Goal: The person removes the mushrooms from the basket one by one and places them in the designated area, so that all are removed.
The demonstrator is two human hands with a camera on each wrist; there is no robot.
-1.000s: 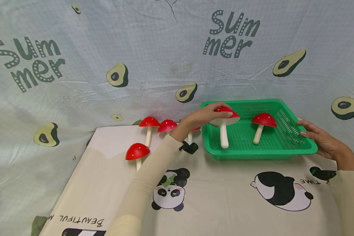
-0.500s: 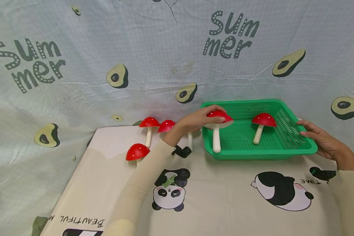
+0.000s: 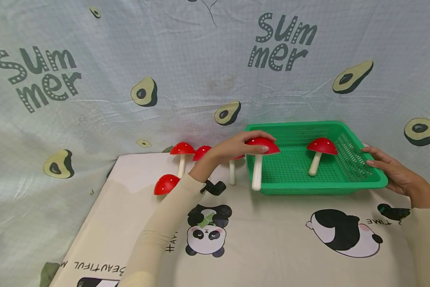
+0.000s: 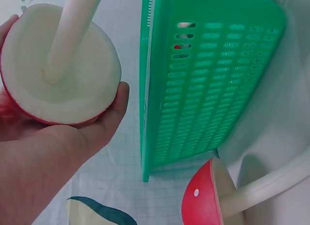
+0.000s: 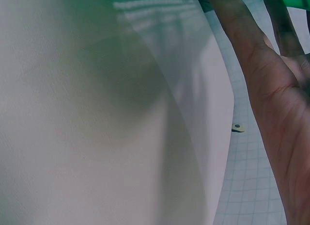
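My left hand (image 3: 234, 146) grips a toy mushroom by its red cap, the white stem (image 3: 257, 174) hanging down over the left side of the green plastic basket (image 3: 290, 185). In the left wrist view the pale underside of this held mushroom (image 4: 92, 70) faces the camera, and my left thumb and fingers lie around the cap's edge. A second red mushroom (image 3: 322, 146) leans inside the basket. My right hand (image 3: 397, 173) holds the basket's right rim, thumb and fingertips over the edge. In the right wrist view my right hand (image 5: 281, 104) shows only partly, its fingertips cut off.
Several red-capped mushrooms stand or lie left of the basket, among them one at the back (image 3: 182, 148) and one nearer (image 3: 166, 184), partly behind my left arm. A printed cloth covers the table (image 3: 265, 239). A grey avocado-print sheet (image 3: 186, 71) hangs behind.
My left hand has carried the mushroom leftward and slightly nearer, from above the basket's inside to over its left edge. My right hand, the basket and the mushroom in it keep their places.
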